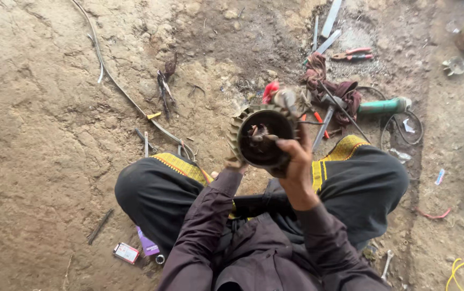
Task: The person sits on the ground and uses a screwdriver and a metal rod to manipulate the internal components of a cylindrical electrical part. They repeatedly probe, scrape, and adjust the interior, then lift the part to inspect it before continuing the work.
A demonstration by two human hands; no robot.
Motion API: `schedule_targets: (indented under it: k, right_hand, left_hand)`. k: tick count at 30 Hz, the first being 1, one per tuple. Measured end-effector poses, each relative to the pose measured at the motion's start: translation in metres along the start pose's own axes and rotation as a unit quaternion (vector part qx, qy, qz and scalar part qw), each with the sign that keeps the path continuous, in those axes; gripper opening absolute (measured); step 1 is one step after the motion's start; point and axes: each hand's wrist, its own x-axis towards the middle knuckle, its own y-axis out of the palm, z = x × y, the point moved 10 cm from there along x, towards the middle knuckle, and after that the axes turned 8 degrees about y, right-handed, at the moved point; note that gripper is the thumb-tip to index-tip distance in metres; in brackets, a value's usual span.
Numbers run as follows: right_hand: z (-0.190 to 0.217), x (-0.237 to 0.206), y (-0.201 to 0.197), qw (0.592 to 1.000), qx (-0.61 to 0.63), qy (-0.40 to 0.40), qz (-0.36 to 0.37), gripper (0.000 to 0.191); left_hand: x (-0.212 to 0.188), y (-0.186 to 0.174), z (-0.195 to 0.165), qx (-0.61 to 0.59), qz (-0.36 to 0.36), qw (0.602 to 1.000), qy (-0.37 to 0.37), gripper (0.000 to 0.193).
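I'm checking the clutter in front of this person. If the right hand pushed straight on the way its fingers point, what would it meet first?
Its fingers already curl over the round finned metal housing, so the right hand would press into that straight away. Beyond lie a red-handled tool and dark red rag on the ground; depth unclear.

Open dirt ground (43, 118) is lying free to the left, with only a thin wire (114, 81) and a few twigs (165, 86) crossing it. Ahead and to the right, clutter is crowding the way: a rag (345, 92), pliers (353, 54), metal bars (329, 21) and a green-handled tool (385, 105). The person's knees (151, 188) are hemming both sides near the body.
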Motion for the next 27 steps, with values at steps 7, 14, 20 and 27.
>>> schedule_targets:
  k: [7, 14, 20, 27]
  right_hand:
    - [0.011, -0.005, 0.018, 0.999, -0.022, 0.026, -0.01, 0.06]
    - [-0.061, 0.031, -0.006, 0.992, -0.043, 0.094, -0.075, 0.049]
    - [-0.071, 0.036, -0.03, 0.993, -0.013, 0.098, -0.061, 0.045]
    - [-0.052, 0.03, -0.027, 0.997, -0.002, 0.068, -0.025, 0.053]
  left_hand:
    - [-0.002, 0.013, -0.026, -0.151, 0.075, 0.986, 0.004, 0.034]
    - [0.009, -0.019, -0.027, 0.066, -0.002, 0.998, 0.005, 0.033]
    - [0.01, -0.017, -0.035, 0.166, -0.014, 0.986, 0.016, 0.032]
    - [0.022, -0.003, -0.038, 0.114, -0.03, 0.993, -0.008, 0.032]
